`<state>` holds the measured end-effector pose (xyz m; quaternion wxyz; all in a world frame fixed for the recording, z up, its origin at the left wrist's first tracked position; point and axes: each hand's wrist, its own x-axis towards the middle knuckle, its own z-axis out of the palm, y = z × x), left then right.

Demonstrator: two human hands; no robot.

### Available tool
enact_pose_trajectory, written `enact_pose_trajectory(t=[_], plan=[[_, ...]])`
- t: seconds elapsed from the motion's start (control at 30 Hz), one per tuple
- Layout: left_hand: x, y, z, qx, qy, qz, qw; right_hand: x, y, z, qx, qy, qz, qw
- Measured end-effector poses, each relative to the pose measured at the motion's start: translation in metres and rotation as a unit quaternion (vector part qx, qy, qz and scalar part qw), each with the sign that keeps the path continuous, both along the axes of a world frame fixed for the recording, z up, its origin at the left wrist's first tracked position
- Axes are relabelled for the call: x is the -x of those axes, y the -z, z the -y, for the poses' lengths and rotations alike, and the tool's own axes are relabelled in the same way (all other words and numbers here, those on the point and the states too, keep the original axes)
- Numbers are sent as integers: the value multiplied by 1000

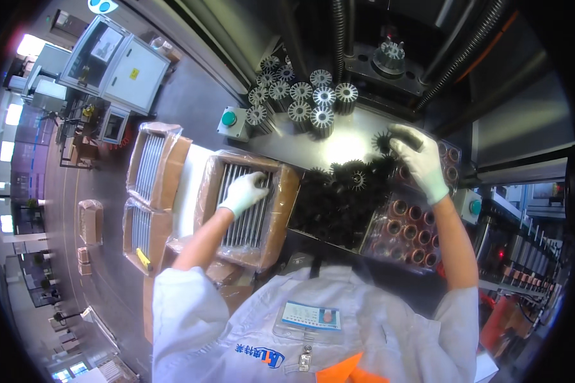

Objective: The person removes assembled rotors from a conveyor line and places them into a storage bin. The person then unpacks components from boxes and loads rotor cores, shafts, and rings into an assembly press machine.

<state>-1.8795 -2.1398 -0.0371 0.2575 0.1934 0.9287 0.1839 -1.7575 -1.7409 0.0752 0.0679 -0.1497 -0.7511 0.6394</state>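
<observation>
My gloved left hand [246, 191] is over a plastic-lined cardboard box, its fingers curled down among the metal rods [241, 231]. Whether a rod is between those fingers is hard to see. On the right, my gloved right hand [418, 156] pinches a black toothed disc [381, 142] at the fingertips, above the metal worktop. Below that disc lies a heap of similar black toothed discs [356, 180]. Beside the heap, a clear tray [380, 233] holds several copper-coloured rings [410, 231], partly under my right forearm.
Slotted metal cylinders [322, 117] stand grouped on the worktop [358, 131]. Behind them, a machine fixture [390, 59] sits among dark columns. Green buttons [229, 119] flank the worktop. Further left are more boxes of rods [148, 167] and a yellow-handled cutter [144, 259].
</observation>
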Motion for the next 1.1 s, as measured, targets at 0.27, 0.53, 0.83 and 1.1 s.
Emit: enact_pose_trajectory(t=[0.27, 0.53, 0.83, 1.1], plan=[[-3, 68, 5, -202, -31, -58, 977, 18, -2, 26, -35, -13, -1, 999], [26, 34, -7, -111, -27, 74, 991, 38, -13, 2, -31, 69, -51, 996], [1, 50, 15, -201, 0, 238, 950, 65, -29, -31, -45, 121, -88, 988], [-25, 16, 4, 26, -46, 27, 998, 111, -41, -54, -109, 170, -147, 968]])
